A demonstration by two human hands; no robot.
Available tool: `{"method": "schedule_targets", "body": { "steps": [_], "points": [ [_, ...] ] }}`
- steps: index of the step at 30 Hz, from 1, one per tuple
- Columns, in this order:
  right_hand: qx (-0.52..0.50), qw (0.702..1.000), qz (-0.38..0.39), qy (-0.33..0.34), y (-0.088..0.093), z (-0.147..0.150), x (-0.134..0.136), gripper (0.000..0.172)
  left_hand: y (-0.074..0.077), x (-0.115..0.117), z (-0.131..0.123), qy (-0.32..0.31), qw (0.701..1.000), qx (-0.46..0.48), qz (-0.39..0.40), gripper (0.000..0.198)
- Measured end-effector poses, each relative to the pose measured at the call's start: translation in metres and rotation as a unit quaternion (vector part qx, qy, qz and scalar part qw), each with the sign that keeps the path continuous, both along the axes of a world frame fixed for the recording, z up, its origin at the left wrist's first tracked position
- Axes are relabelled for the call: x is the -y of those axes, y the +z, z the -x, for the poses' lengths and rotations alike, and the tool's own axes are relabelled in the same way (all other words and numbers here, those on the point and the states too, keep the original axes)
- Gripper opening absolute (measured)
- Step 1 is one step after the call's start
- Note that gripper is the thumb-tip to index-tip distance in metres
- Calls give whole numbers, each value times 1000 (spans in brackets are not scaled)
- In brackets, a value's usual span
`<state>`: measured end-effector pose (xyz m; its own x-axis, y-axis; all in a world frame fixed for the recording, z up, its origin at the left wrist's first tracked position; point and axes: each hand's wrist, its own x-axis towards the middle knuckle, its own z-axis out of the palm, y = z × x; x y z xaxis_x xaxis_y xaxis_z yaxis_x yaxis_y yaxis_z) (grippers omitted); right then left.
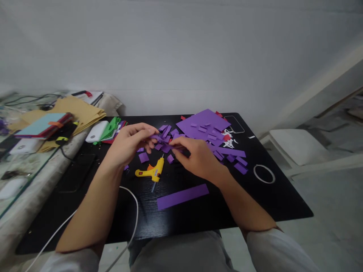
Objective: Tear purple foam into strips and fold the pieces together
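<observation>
Over the black table (272,204), my left hand (129,143) and my right hand (195,155) meet at a small purple paper piece (159,138). Each hand pinches an end of it with closed fingers. Several cut purple paper bits (167,149) lie scattered under and around the hands. A yellow glue gun (151,173) rests on the table just below my left hand. A long purple strip (183,196) lies nearer to me. A large purple sheet (202,122) with small pieces on it sits behind my right hand.
A white cord (133,211) runs off the table's near edge. A white ring (264,174) lies at the right. Green and red papers (110,130) and a white device (96,131) sit at the back left. Brown envelopes (76,109) lie on the side surface.
</observation>
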<state>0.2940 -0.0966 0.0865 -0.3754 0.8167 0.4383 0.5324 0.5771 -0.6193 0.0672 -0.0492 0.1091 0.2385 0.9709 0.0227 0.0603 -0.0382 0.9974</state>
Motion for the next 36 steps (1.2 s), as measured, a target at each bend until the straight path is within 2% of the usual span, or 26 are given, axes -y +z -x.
{"method": "schedule_targets", "body": {
  "steps": [3,5,7,8,12,15,17,20,24,27,31,36],
  "points": [
    [-57,997,53,-4,0,-7,-6,19,5,4,5,-15,991,-111,-71,36],
    [-65,994,88,11,3,-11,-8,20,7,8,7,5,970,-190,-150,36],
    [-53,991,119,26,6,-14,-8,21,7,11,6,8,949,-223,-222,36],
    [-48,989,133,33,7,-14,-8,22,7,12,6,-11,941,-231,-248,34],
    [-68,979,188,49,8,-16,-7,24,4,16,2,-125,920,-272,-252,20],
    [-96,965,237,52,4,-23,-2,20,-3,23,2,-119,931,-268,-218,16],
    [-93,956,272,58,-1,-33,5,16,-14,34,2,-111,940,-260,-189,14],
    [-55,938,333,78,-16,-50,23,12,-40,59,1,-134,948,-253,-141,14],
    [-23,915,398,59,-49,-64,52,8,-80,94,1,-171,949,-252,-79,13],
    [-36,913,405,40,-73,-63,71,7,-102,113,4,-169,953,-245,-50,12],
    [-39,925,376,22,-88,-56,83,9,-120,125,7,-142,959,-241,-37,12],
    [-26,932,361,9,-87,-52,83,8,-127,131,8,-120,961,-246,-43,11]
  ]
}}
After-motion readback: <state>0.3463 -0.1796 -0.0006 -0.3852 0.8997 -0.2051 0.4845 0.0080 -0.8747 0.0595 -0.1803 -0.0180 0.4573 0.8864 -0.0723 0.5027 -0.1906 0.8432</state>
